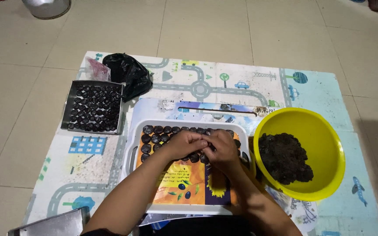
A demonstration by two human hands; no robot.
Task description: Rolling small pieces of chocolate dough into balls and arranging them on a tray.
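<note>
Dark, moist-looking paste is what we are working between our fingers: our left hand (184, 144) and right hand (222, 148) meet over the white tray (132, 150), both curled closed around a small dark lump (206, 144) that is mostly hidden, so we cannot tell its exact shape. Rows of finished dark balls (156, 131) sit along the tray's far edge on a colourful printed sheet (184, 183). We judge that a soft ball could smear or flatten if we pinch too hard, and that our knuckles, hovering just above the nearest row, could dent or roll those balls out of line. To our right, touching the tray, a yellow bowl (324, 148) holds a heap of the same dark mass (285, 157); it looks crumbly and matte. A metal tray (68, 102) filled with balls rests well apart on the play mat (88, 161), beside a black plastic bag (127, 74).
</note>
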